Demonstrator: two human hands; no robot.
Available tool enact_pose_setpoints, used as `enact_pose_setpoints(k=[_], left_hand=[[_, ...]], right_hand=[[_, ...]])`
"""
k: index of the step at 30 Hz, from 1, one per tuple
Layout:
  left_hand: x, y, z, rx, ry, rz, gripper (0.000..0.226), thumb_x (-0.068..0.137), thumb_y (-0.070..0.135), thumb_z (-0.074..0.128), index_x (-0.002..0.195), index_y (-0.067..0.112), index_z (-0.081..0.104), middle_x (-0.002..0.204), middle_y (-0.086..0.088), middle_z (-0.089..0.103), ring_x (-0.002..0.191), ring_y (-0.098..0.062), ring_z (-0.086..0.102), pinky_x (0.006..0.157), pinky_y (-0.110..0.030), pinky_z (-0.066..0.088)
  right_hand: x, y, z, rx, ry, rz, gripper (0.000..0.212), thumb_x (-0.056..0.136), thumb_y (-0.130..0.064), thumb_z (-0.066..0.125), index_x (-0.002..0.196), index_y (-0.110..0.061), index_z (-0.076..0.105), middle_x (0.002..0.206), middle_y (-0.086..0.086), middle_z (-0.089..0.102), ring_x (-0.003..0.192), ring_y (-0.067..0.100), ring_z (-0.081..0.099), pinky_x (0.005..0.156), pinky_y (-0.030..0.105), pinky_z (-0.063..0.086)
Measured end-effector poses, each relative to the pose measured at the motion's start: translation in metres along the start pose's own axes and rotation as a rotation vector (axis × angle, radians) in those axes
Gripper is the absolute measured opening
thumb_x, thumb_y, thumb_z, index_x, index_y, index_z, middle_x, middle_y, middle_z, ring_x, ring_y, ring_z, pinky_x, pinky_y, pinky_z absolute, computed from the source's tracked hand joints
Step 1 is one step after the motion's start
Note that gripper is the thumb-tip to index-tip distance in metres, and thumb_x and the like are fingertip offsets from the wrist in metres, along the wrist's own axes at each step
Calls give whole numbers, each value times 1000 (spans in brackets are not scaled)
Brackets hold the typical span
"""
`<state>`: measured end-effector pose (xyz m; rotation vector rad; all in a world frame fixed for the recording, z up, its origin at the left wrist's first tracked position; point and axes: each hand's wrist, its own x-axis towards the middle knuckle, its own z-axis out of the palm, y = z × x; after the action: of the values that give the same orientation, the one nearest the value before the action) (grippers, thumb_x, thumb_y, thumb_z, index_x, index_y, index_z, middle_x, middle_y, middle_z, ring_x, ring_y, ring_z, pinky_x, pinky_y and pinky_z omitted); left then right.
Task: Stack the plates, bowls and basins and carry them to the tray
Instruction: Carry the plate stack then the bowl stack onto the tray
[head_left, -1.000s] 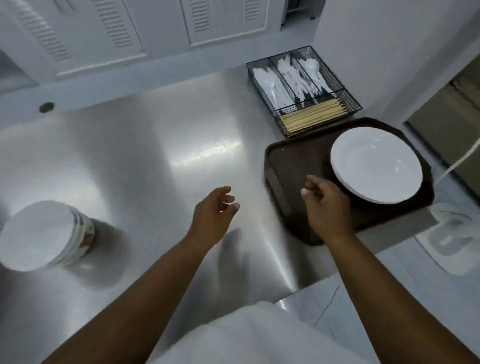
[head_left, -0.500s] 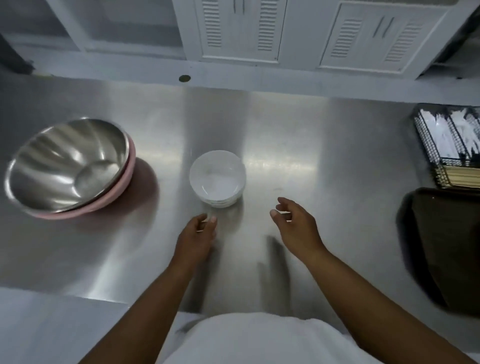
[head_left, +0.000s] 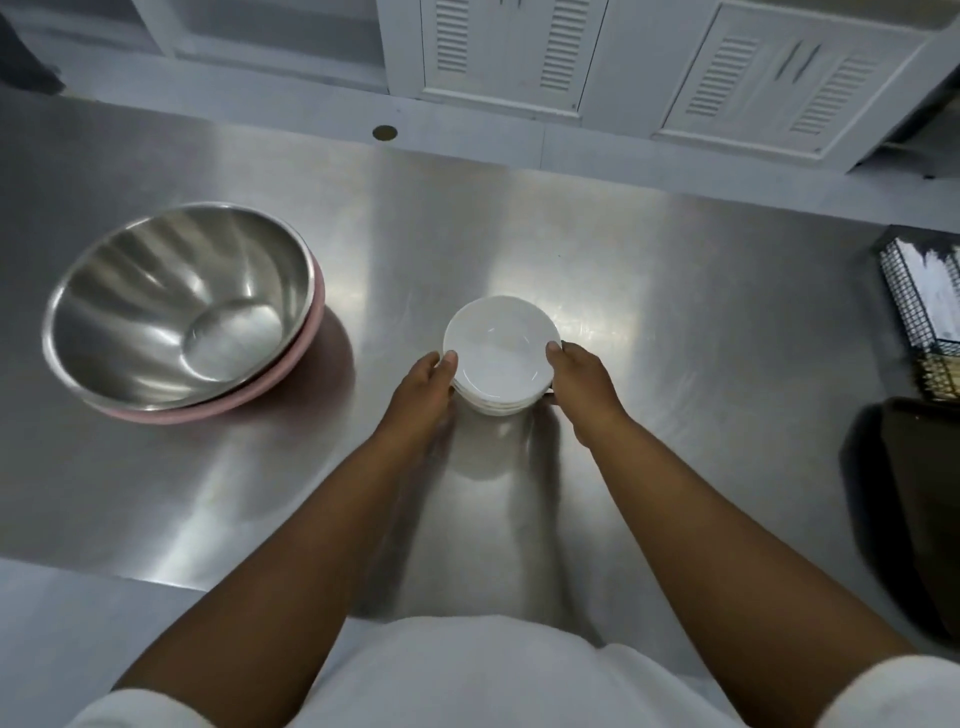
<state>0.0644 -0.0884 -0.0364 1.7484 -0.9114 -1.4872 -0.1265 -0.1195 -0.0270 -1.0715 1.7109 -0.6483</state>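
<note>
Two hands, left hand (head_left: 423, 387) and right hand (head_left: 582, 384), bracket the bowl stack (head_left: 501, 353) on the counter (head_left: 675, 364); fingers clamp opposite rims, tray (head_left: 930, 499) rightward.

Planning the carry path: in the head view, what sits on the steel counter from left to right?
steel basin nested in a pink basin → stack of white bowls, held between left hand and right hand → wire cutlery basket, dark tray nearer.

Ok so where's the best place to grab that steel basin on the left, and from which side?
Probably at the rim of the steel basin, one hand on each opposite side. It flares wide and smooth, so only the lip offers purchase. It sits nested in a pink basin, tilted, so lift straight up to free it, or grip both rims together.
</note>
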Motion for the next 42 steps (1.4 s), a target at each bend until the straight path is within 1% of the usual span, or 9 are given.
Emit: enact_pose_setpoints(k=[2, 8, 13, 17, 24, 29, 34, 39, 42], left_hand=[[2, -3, 0, 17, -4, 28, 23, 91, 50, 45, 108, 39, 57, 117, 9, 65, 110, -18, 63, 103, -44, 48], [-7, -10, 8, 23, 30, 73, 26, 97, 33, 45, 119, 33, 59, 121, 3, 65, 110, -18, 63, 98, -43, 52], [-32, -16, 31, 36, -12, 94, 19, 98, 35, 46, 104, 47, 59, 113, 13, 66, 109, -15, 64, 95, -38, 54], [-56, -18, 64, 43, -69, 109, 25, 98, 36, 46, 118, 40, 59, 120, 12, 65, 111, -14, 63, 94, -36, 55], [-80, -7, 152, 160, -252, 117, 32, 99, 34, 48, 129, 29, 58, 123, 6, 65, 112, -15, 64, 88, -28, 55], [-96, 7, 224, 208, -370, 150, 30, 99, 33, 47, 127, 32, 57, 121, 6, 65, 108, -14, 64, 90, -31, 55], [-109, 18, 307, 273, -519, 200, 34, 98, 35, 48, 131, 29, 57, 124, 4, 65, 112, -17, 63, 94, -35, 55], [-118, 31, 395, 343, -608, 231, 37, 98, 33, 50, 133, 24, 55, 123, 3, 63, 109, -15, 64, 83, -22, 56], [-119, 37, 440, 377, -637, 228, 34, 98, 30, 50, 131, 22, 56, 120, 1, 64, 106, -13, 64, 72, -16, 55]], right_hand=[[0, 2, 0, 2, 9, -10, 32, 85, -44, 39, 98, -27, 63, 109, 5, 68, 105, 29, 63, 95, 52, 51], [-14, 15, -10, -18, 12, -40, 31, 85, -38, 39, 92, -22, 65, 100, 2, 70, 99, 28, 65, 90, 54, 53], [-48, 35, -37, 34, 20, -35, 27, 90, -34, 39, 99, -32, 64, 100, -5, 69, 98, 22, 65, 90, 51, 55], [-78, 66, -72, 59, 50, -27, 22, 96, -32, 42, 93, -43, 60, 99, -13, 68, 96, 18, 66, 91, 49, 55], [-118, 122, -158, 82, 153, 13, 19, 99, -30, 44, 109, -43, 53, 101, -26, 62, 94, 14, 66, 94, 45, 55], [-140, 151, -220, 141, 270, 34, 21, 99, -30, 47, 112, -43, 56, 107, -22, 65, 95, 14, 68, 92, 46, 55], [-159, 182, -292, 239, 402, 86, 23, 99, -27, 48, 102, -46, 59, 103, -16, 69, 96, 13, 68, 90, 44, 57], [-164, 211, -365, 315, 544, 101, 21, 99, -25, 48, 108, -37, 63, 102, -15, 69, 99, 7, 65, 82, 27, 54], [-156, 228, -399, 330, 617, 103, 20, 99, -25, 48, 105, -35, 65, 101, -14, 70, 100, 5, 64, 87, 29, 51]])
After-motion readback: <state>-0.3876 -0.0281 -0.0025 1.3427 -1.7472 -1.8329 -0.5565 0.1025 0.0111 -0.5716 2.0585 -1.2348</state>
